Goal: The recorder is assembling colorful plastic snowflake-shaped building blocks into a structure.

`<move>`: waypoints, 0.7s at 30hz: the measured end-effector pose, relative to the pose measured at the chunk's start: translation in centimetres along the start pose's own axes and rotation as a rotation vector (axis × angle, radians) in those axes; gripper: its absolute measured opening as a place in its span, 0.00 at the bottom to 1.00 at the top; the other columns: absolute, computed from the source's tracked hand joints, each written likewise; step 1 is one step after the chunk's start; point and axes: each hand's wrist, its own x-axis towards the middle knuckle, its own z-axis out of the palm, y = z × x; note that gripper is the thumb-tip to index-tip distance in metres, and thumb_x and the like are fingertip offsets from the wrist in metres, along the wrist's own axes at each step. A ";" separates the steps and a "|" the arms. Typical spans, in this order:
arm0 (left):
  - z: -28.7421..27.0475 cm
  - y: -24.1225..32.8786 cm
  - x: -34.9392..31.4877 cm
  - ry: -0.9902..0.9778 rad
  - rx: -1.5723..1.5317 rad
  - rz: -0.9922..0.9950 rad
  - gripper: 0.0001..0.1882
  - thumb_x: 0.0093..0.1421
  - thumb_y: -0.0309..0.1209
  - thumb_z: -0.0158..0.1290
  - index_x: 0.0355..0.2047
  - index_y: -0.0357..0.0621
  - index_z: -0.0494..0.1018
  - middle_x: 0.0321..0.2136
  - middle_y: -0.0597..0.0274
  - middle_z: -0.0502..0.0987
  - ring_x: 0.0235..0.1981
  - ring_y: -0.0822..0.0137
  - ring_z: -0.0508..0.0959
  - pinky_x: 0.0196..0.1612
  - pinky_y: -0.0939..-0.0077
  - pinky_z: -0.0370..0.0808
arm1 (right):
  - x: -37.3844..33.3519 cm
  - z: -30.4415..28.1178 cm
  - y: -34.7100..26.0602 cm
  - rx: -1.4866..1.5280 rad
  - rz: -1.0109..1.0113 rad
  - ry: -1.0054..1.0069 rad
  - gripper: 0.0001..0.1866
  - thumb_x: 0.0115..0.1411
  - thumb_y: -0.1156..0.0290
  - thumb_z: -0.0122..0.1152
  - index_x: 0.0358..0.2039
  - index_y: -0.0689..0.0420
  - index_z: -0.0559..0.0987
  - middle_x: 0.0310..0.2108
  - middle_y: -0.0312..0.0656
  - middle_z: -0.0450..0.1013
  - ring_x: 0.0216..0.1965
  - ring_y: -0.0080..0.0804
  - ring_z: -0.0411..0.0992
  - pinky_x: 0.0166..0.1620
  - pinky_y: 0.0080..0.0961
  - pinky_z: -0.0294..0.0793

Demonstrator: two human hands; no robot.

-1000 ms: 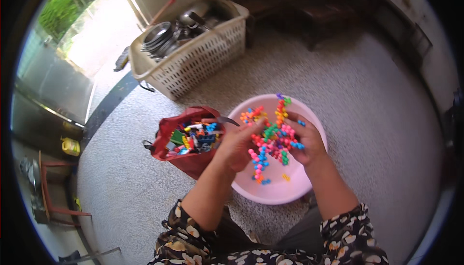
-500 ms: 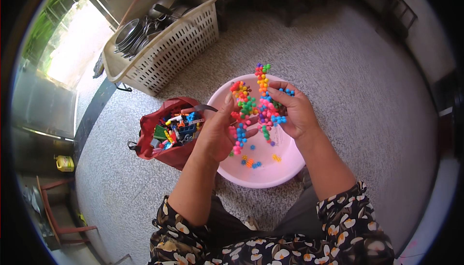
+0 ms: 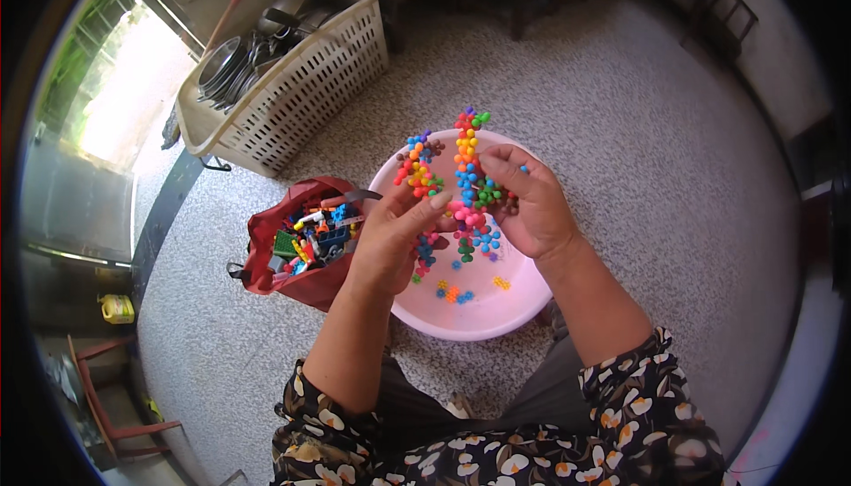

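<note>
Left hand closed around a knobbly bead-link cluster; right hand pinching a taller bead-link chain. Both toys held over the pink basin; can't tell whether they join. Likely light, hard plastic, smooth enough to slip, weakest at the joints. Best gripped mid-length across several beads, not by the tips. Loose bead pieces inside the pink basin.
</note>
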 end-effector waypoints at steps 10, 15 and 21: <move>-0.3 0.7 -0.4 0.054 0.077 -0.013 0.21 0.54 0.36 0.52 0.47 0.42 0.68 0.37 0.65 0.75 0.31 0.75 0.75 0.27 0.83 0.69 | -0.3 -0.5 -0.2 0.214 0.089 -0.020 0.11 0.58 0.71 0.53 0.40 0.60 0.73 0.35 0.42 0.73 0.35 0.29 0.73 0.39 0.29 0.76; 0.0 0.8 -0.5 0.062 0.064 0.007 0.22 0.55 0.37 0.50 0.48 0.40 0.68 0.37 0.64 0.75 0.30 0.75 0.75 0.26 0.83 0.69 | -0.1 -0.7 -0.3 0.210 0.090 -0.004 0.10 0.59 0.70 0.52 0.39 0.60 0.72 0.33 0.41 0.73 0.34 0.29 0.73 0.36 0.27 0.76; -1.1 0.5 -0.1 0.016 -0.055 -0.011 0.21 0.54 0.35 0.52 0.46 0.39 0.67 0.35 0.63 0.74 0.26 0.70 0.78 0.23 0.82 0.69 | 0.0 -0.8 -0.1 0.213 0.084 -0.002 0.10 0.59 0.70 0.53 0.40 0.59 0.72 0.33 0.41 0.73 0.34 0.28 0.73 0.37 0.26 0.76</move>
